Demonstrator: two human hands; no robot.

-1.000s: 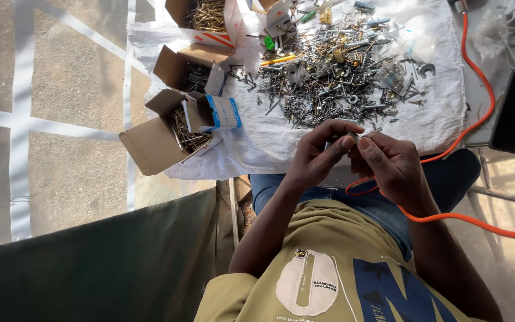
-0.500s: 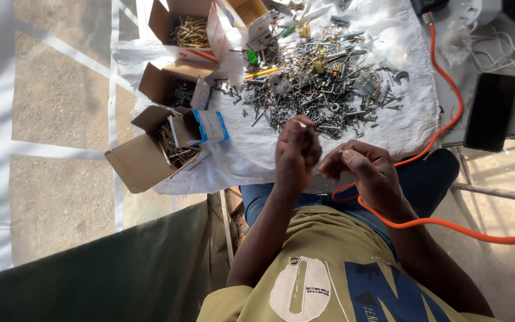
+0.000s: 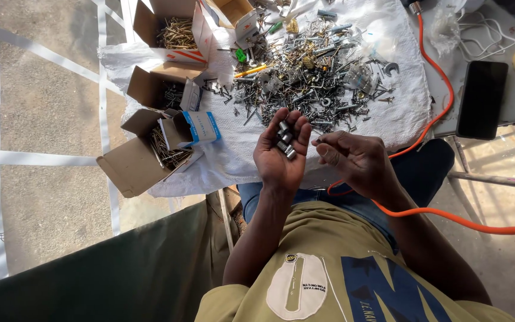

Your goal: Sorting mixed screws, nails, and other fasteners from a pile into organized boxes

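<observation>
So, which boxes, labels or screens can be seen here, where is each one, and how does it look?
Top cardboard box: far left of the cloth, open, brown, white front with red marks, brassy screws inside.
Middle cardboard box: below it, open, brown, dark screws inside.
Near cardboard box: at the cloth's left edge, open, brown, its white and blue flap turned up.
Small box: top centre, open, brown and white.
Phone: right side, flat black rectangle, screen dark.

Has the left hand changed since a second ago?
Yes. The left hand has turned palm up, open, holding small metal pieces, beside the white cloth's near edge.
</observation>
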